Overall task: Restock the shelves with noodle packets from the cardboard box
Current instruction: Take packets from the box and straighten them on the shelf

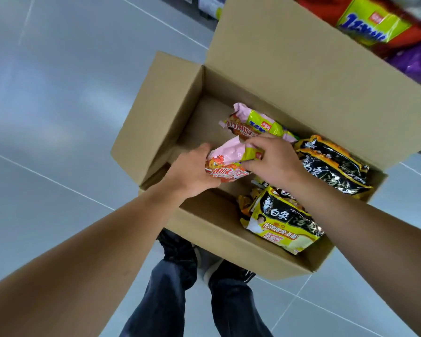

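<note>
An open cardboard box (241, 251) stands on the floor in front of me. Both hands are inside it, on a pink noodle packet (229, 159). My left hand (192, 173) grips the packet's left end, and my right hand (275, 161) pinches its right end. A second pink packet (250, 125) lies just behind it. Black and yellow noodle packets (331, 164) lie at the right side of the box. Another black and yellow packet (282, 220) rests at the near right.
The box's tall rear flap (302, 69) stands up toward the shelf. Red, yellow and purple packets (379, 25) sit on the shelf at the top right. Grey tiled floor (58, 117) spreads to the left. My legs and shoes (204, 276) stand just before the box.
</note>
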Available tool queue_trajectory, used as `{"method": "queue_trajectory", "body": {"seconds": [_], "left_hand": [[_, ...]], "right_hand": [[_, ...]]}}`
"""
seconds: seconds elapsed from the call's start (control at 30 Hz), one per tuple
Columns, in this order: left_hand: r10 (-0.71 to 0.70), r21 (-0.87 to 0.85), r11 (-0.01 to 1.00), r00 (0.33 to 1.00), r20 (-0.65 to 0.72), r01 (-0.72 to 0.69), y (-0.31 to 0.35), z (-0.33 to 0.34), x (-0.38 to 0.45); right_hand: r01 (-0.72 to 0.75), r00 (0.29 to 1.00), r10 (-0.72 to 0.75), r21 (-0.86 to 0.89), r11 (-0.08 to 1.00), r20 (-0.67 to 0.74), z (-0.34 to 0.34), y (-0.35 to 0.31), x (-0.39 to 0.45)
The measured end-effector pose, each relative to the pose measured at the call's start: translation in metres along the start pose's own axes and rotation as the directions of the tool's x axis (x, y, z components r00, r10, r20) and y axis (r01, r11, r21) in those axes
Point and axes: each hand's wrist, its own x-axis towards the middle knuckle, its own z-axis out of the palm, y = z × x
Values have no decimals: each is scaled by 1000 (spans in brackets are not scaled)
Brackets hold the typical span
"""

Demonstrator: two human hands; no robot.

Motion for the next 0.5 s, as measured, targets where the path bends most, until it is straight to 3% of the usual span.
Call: {"method": "queue_trajectory", "body": {"seconds": [0.13,0.23,0.37,0.5], "left_hand": [[-71,-11,997,993,-99,70,-8,4,-2],[-165,-55,986,973,-164,158,-17,11,-3],[-255,-160,962,934,-248,221,-29,19,1],[-319,-222,938,911,-260,264,-40,31,7]], "right_hand": [[-69,992,68,5,998,106,-2,-5,2],[-120,990,138,-286,951,42,3,7,20],[-245,962,273,-528,813,-26,15,11,46],[-216,970,227,-722,657,-84,38,14,62]]}}
